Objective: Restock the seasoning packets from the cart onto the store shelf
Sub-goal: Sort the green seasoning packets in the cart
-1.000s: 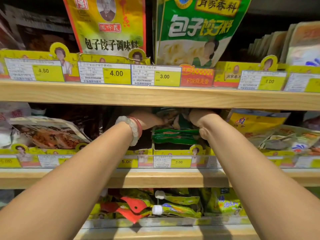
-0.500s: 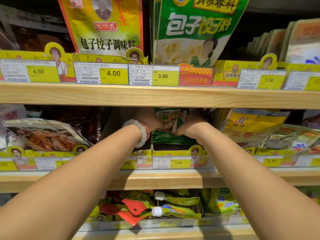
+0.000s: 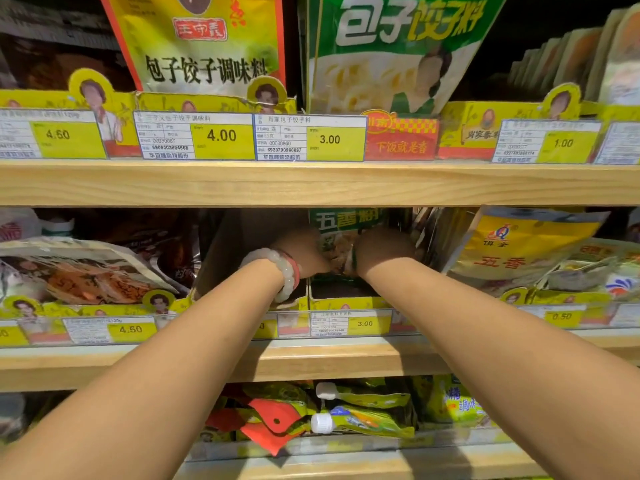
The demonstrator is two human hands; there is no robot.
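**Hands at the green packets on the middle shelf**

Hands meet in the middle shelf's centre bay, under the upper shelf board [image 3: 311, 183]. The left hand [image 3: 304, 251] and the right hand [image 3: 382, 249] sit on either side of an upright green seasoning packet [image 3: 341, 230], each pressed against its edge with the fingers wrapped toward it, so both appear to grasp it; the fingertips themselves are hidden behind the packet and the knuckles. The packet stands with its green top just below the upper board, its lower part between the two hands, above a yellow cardboard display tray [image 3: 346, 302] whose front carries a 3.00 price tag [image 3: 351, 323]. More green packets lie dark and low in that tray beneath the hands. A pale bead bracelet [image 3: 284, 271] with a red band beside it circles the left wrist.

To the right, a yellow packet [image 3: 519, 244] leans against its neighbours, well apart from the hands. To the left, a flat packet with a food picture [image 3: 79, 271] lies tilted in its own tray. On the upper shelf stand a large yellow bag [image 3: 204, 46] and a large green bag [image 3: 398, 46], side by side, with 4.00 and 3.00 tags below them. The lowest shelf holds pouches with white spouts [image 3: 360, 419].
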